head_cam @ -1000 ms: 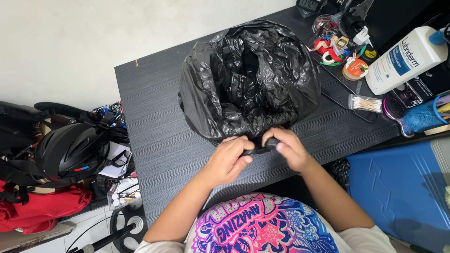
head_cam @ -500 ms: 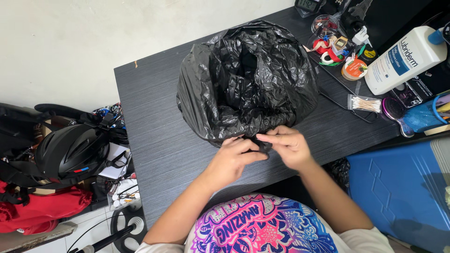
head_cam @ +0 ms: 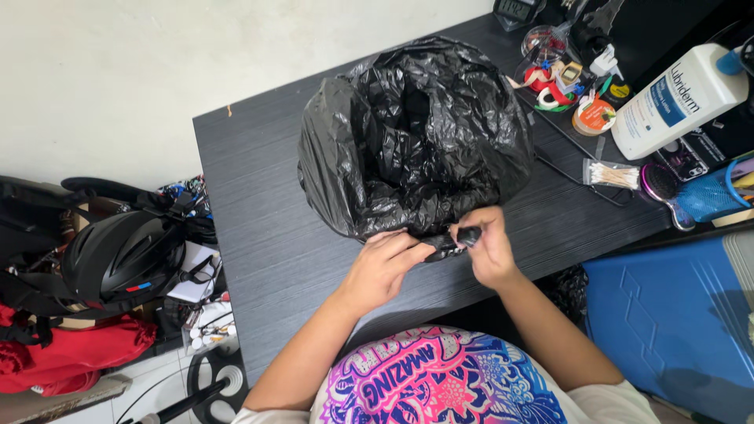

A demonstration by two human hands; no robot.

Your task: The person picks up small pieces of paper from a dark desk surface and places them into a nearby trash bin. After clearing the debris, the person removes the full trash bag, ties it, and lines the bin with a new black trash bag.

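Observation:
A crumpled black plastic bag [head_cam: 416, 133] stands bulging on the dark wood-grain table [head_cam: 259, 196], its mouth gathered toward me. My left hand [head_cam: 382, 267] pinches the twisted near edge of the bag from the left. My right hand [head_cam: 488, 250] grips the same rolled strip of black plastic from the right, fingertips curled over it. Both hands meet at the bag's near rim, just above the table's front edge.
At the table's right end lie a white lotion bottle [head_cam: 677, 96], a pack of cotton swabs [head_cam: 613, 173], a round tin [head_cam: 594, 115] and small clutter. A blue case [head_cam: 667, 314] stands at right. A black helmet [head_cam: 122, 255] and red bag [head_cam: 71, 349] sit at left.
My hands have kept working the bag's near edge: the right hand shifted slightly right and now pinches a rolled end of plastic, the left hand stays close under the rim.

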